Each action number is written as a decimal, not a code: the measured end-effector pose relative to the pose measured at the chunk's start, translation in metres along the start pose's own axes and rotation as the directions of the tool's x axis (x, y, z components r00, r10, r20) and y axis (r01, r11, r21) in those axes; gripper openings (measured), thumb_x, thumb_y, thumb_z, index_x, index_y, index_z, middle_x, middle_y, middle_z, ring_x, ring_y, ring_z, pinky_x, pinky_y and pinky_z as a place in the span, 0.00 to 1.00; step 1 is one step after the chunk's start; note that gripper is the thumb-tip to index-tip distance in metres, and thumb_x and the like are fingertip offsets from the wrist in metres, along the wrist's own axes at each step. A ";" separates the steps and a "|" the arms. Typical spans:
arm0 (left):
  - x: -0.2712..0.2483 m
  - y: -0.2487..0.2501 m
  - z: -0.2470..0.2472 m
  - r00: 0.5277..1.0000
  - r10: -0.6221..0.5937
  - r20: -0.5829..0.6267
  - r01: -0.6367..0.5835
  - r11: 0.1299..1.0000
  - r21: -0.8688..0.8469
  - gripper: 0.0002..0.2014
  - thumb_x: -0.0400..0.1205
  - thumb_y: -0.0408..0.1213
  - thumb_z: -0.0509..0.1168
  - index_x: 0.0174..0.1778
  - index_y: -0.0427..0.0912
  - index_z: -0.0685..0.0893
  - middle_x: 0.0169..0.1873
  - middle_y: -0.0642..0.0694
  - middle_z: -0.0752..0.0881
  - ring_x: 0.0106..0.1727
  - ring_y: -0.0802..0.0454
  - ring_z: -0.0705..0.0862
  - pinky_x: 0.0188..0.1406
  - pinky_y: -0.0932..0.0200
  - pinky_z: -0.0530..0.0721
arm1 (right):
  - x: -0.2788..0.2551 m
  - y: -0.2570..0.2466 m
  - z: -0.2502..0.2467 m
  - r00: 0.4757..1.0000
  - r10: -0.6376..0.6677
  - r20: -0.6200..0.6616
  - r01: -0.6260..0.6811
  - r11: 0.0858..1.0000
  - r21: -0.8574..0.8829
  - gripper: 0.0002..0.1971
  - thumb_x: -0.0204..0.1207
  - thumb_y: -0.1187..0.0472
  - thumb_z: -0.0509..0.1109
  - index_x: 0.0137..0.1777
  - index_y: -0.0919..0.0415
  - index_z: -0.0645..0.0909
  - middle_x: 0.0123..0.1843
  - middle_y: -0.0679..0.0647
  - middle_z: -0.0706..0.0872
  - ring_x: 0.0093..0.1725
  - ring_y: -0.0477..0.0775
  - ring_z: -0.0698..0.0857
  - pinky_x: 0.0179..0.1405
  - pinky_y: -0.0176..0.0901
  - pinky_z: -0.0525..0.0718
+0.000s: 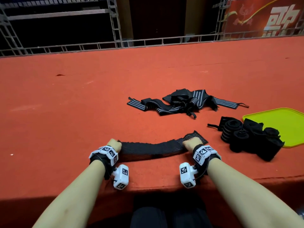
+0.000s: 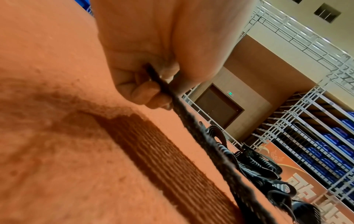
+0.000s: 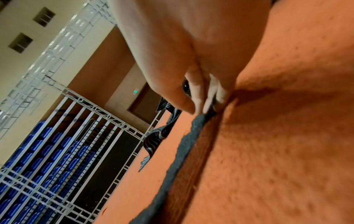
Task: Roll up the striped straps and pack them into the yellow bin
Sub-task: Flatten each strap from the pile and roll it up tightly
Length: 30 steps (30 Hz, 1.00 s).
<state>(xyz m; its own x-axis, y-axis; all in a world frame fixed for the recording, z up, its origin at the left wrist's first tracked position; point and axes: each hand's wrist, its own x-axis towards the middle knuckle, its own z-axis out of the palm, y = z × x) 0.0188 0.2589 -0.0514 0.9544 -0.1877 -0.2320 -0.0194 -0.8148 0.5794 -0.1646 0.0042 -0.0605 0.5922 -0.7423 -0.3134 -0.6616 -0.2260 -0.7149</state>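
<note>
So my left hand [image 1: 115, 144] and right hand [image 1: 191, 144] each pinch the strap [image 1: 153, 148], stretched sideways across the worktop [image 1: 82, 99]; I'd start rolling from one end.

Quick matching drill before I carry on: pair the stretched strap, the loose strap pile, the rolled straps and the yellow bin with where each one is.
1. stretched strap
2. loose strap pile
3. rolled straps
4. yellow bin

A. far right on the red surface
B. heaped at the bin's near-left edge
C. gripped at both ends by left hand and right hand
D. tangled, mid-surface beyond the hands

Pairs: 1-C, 2-D, 3-B, 4-A
</note>
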 end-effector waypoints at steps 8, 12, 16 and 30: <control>-0.005 0.009 0.012 0.982 -0.162 -0.098 0.168 0.984 0.060 0.13 0.82 0.24 0.58 0.59 0.20 0.79 0.48 0.31 0.82 0.49 0.38 0.76 0.56 0.50 0.76 | 0.012 -0.011 -0.011 0.986 0.127 0.110 -0.113 0.986 -0.121 0.15 0.74 0.59 0.66 0.52 0.70 0.84 0.48 0.63 0.90 0.45 0.61 0.89 0.54 0.51 0.88; -0.005 0.012 0.010 0.978 -0.115 -0.174 0.143 0.978 0.155 0.19 0.78 0.37 0.63 0.63 0.32 0.78 0.65 0.35 0.78 0.68 0.35 0.72 0.65 0.48 0.70 | 0.009 -0.017 -0.016 0.996 0.073 0.050 -0.062 0.981 -0.185 0.14 0.73 0.58 0.65 0.48 0.70 0.83 0.45 0.64 0.88 0.44 0.63 0.87 0.46 0.48 0.84; -0.003 0.037 0.024 0.993 0.112 -0.041 -0.105 0.985 0.138 0.15 0.80 0.35 0.63 0.61 0.34 0.79 0.60 0.36 0.83 0.64 0.36 0.78 0.60 0.52 0.74 | 0.014 -0.014 -0.005 0.999 -0.031 -0.017 0.020 0.896 -0.443 0.22 0.73 0.52 0.68 0.66 0.59 0.78 0.66 0.59 0.80 0.69 0.64 0.76 0.66 0.48 0.74; 0.017 0.020 0.012 0.963 0.025 0.268 -0.159 0.857 0.490 0.12 0.76 0.45 0.68 0.50 0.45 0.77 0.45 0.46 0.82 0.46 0.48 0.79 0.45 0.61 0.75 | 0.031 0.011 -0.022 0.976 0.033 -0.217 -0.165 0.760 -0.628 0.21 0.73 0.47 0.64 0.63 0.55 0.79 0.70 0.57 0.70 0.72 0.61 0.64 0.68 0.53 0.65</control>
<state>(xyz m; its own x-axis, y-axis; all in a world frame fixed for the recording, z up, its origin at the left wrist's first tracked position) 0.0311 0.2334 -0.0531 0.8387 -0.3485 -0.4186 -0.3145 -0.9373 0.1501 -0.1639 -0.0349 -0.0638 0.4568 -0.8682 -0.1937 -0.8896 -0.4458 -0.0994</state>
